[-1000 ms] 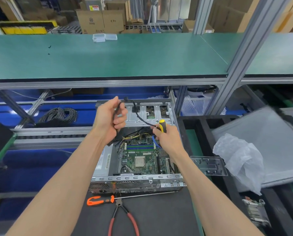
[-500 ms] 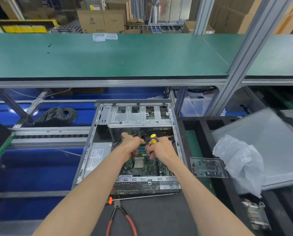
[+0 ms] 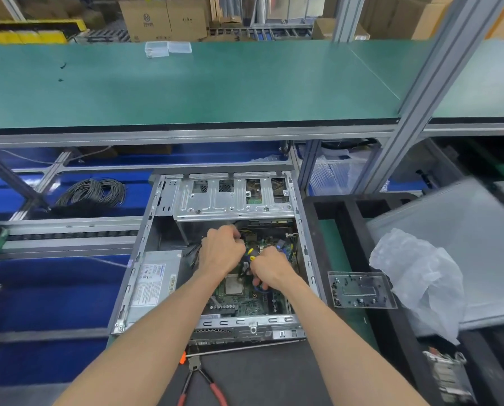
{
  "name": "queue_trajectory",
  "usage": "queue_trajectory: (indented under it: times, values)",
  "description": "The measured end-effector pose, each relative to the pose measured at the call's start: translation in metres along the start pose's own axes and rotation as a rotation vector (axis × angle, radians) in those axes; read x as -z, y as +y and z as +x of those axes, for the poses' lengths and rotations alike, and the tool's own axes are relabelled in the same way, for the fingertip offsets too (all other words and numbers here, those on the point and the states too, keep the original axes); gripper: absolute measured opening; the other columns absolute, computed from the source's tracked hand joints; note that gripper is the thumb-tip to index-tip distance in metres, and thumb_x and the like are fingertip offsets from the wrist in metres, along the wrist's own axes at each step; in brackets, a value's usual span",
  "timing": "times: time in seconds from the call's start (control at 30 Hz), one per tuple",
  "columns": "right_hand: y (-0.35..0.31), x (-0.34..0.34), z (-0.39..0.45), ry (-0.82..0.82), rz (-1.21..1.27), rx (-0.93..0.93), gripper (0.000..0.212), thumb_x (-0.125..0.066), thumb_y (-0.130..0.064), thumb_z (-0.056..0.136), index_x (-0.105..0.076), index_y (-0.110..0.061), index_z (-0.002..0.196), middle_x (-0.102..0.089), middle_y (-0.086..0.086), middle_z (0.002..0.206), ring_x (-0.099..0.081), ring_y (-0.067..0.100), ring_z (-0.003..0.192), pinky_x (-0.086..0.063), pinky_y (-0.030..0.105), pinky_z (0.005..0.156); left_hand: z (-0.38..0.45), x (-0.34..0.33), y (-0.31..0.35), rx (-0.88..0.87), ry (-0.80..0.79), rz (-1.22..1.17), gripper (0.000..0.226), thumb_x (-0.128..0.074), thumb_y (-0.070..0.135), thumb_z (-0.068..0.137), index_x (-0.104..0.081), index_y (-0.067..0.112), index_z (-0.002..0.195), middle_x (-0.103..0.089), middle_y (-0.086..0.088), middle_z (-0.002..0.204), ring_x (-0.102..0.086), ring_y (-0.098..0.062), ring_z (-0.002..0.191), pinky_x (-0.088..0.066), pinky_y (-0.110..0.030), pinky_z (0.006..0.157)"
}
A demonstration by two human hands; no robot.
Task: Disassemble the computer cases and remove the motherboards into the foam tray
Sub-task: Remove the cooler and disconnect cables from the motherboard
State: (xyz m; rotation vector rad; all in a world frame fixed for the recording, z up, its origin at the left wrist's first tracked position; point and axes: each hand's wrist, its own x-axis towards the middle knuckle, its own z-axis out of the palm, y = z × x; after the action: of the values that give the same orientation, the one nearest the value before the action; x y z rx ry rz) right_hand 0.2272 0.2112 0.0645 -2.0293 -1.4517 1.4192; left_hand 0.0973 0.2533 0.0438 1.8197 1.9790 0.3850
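An open computer case [image 3: 215, 253] is seen lying flat on the tabletop [image 3: 274, 379], its top panel off and its interior exposed. The green motherboard [image 3: 245, 303] is seated in the floor of the case, to the right of the grey power supply [image 3: 154, 284], with a silver drive cage [image 3: 233, 197] spanning the far end.

Both hands are lowered into the case above the motherboard. The left hand [image 3: 220, 253] is curled, its fingertips buried among dark cables near the far edge of the board; exactly what is pinched cannot be told. The right hand [image 3: 270, 269] is closed around a screwdriver [image 3: 251, 254] with a yellow and black handle, of which only the handle end is seen between the two hands. The hands are nearly touching.

In front of the case, red-handled pliers [image 3: 201, 382] are laid on the dark mat, with an orange-handled tool [image 3: 183, 357] just beside them, mostly hidden by the left forearm.

To the right, a black foam tray [image 3: 341, 212] is placed beside the case. A clear plastic plate [image 3: 360, 290] rests on its near part, and crumpled plastic film [image 3: 417, 276] lies over a grey panel [image 3: 461, 230] further right. A coil of black cable [image 3: 92, 191] is seen on the blue surface to the left. A green shelf [image 3: 186, 83] stretches above
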Motion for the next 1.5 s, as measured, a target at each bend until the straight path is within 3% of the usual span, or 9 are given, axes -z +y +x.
queue_trajectory:
  times: [0.1, 0.2, 0.33, 0.47, 0.6, 0.73, 0.97, 1.17, 1.5]
  values:
    - [0.001, -0.002, 0.006, -0.016, -0.028, -0.003, 0.014, -0.048, -0.012, 0.084, -0.059, -0.004, 0.083, -0.072, 0.011, 0.065, -0.061, 0.025, 0.054, -0.058, 0.036, 0.07, 0.012, -0.008, 0.0, -0.144, 0.078, 0.187, 0.028, -0.067, 0.03, 0.086, -0.072, 0.011, 0.107, -0.068, -0.018, 0.1, -0.064, -0.039, 0.093, -0.049, -0.037, 0.072]
    - [0.004, -0.004, 0.011, -0.004, -0.07, 0.007, 0.022, -0.048, -0.016, 0.085, -0.06, -0.001, 0.095, -0.074, 0.011, 0.07, -0.062, 0.026, 0.057, -0.059, 0.039, 0.074, 0.023, -0.013, -0.002, -0.17, 0.087, 0.344, 0.035, -0.07, 0.038, 0.087, -0.067, 0.004, 0.094, -0.068, -0.019, 0.092, -0.064, -0.038, 0.09, -0.047, -0.038, 0.077]
    - [0.004, -0.006, 0.013, -0.006, -0.121, 0.009, 0.02, -0.046, -0.022, 0.091, -0.057, -0.006, 0.094, -0.074, 0.011, 0.075, -0.064, 0.027, 0.065, -0.06, 0.044, 0.078, 0.039, -0.02, -0.008, -0.12, -0.082, 0.382, 0.026, -0.055, 0.038, 0.095, -0.061, 0.013, 0.091, -0.07, -0.016, 0.1, -0.066, -0.034, 0.092, -0.046, -0.038, 0.079]
    - [0.003, -0.006, 0.014, 0.015, -0.164, 0.021, 0.021, -0.045, -0.025, 0.091, -0.056, -0.008, 0.095, -0.07, 0.016, 0.091, -0.065, 0.035, 0.09, -0.054, 0.046, 0.086, 0.057, -0.02, -0.004, -0.087, -0.272, 0.393, 0.027, -0.048, 0.031, 0.097, -0.059, 0.014, 0.115, -0.064, -0.015, 0.119, -0.062, -0.033, 0.103, -0.043, -0.034, 0.075]
    - [0.005, -0.006, 0.014, 0.024, -0.161, 0.045, 0.017, -0.048, -0.024, 0.09, -0.056, -0.009, 0.088, -0.07, 0.015, 0.089, -0.065, 0.035, 0.089, -0.054, 0.046, 0.085, 0.066, -0.02, -0.004, -0.142, -0.371, 0.427, 0.03, -0.048, 0.026, 0.098, -0.056, 0.012, 0.123, -0.062, -0.016, 0.125, -0.06, -0.034, 0.11, -0.047, -0.037, 0.083]
    - [0.006, -0.006, 0.014, 0.037, -0.187, 0.056, 0.016, -0.047, -0.025, 0.089, -0.052, -0.013, 0.08, -0.068, 0.013, 0.088, -0.064, 0.034, 0.086, -0.054, 0.044, 0.084, 0.068, -0.022, -0.003, -0.191, -0.376, 0.455, 0.027, -0.05, 0.018, 0.096, -0.055, 0.009, 0.121, -0.062, -0.017, 0.123, -0.06, -0.035, 0.109, -0.043, -0.035, 0.076]
    - [0.008, -0.006, 0.017, 0.046, -0.203, 0.087, 0.015, -0.049, -0.024, 0.087, -0.045, -0.017, 0.074, -0.057, 0.007, 0.078, -0.055, 0.031, 0.074, -0.04, 0.033, 0.062, 0.067, -0.024, -0.005, -0.262, -0.335, 0.47, 0.029, -0.051, 0.006, 0.092, -0.053, 0.005, 0.121, -0.06, -0.021, 0.123, -0.06, -0.038, 0.109, -0.045, -0.037, 0.077]
    - [0.011, -0.009, 0.019, 0.043, -0.196, 0.102, 0.02, -0.05, -0.022, 0.088, -0.042, -0.016, 0.071, -0.051, 0.006, 0.071, -0.045, 0.026, 0.063, -0.035, 0.033, 0.057, 0.061, -0.026, -0.007, -0.301, -0.2, 0.575, 0.038, -0.056, 0.007, 0.085, -0.056, 0.008, 0.123, -0.057, -0.019, 0.127, -0.059, -0.041, 0.109, -0.049, -0.042, 0.082]
    - [0.012, -0.009, 0.023, 0.04, -0.164, 0.115, 0.024, -0.052, -0.018, 0.086, -0.037, -0.017, 0.068, -0.044, 0.004, 0.068, -0.039, 0.026, 0.063, -0.034, 0.033, 0.059, 0.06, -0.019, -0.002, -0.32, -0.153, 0.498, 0.022, -0.058, 0.005, 0.083, -0.061, 0.005, 0.105, -0.063, -0.017, 0.104, -0.064, -0.04, 0.091, -0.045, -0.038, 0.068]
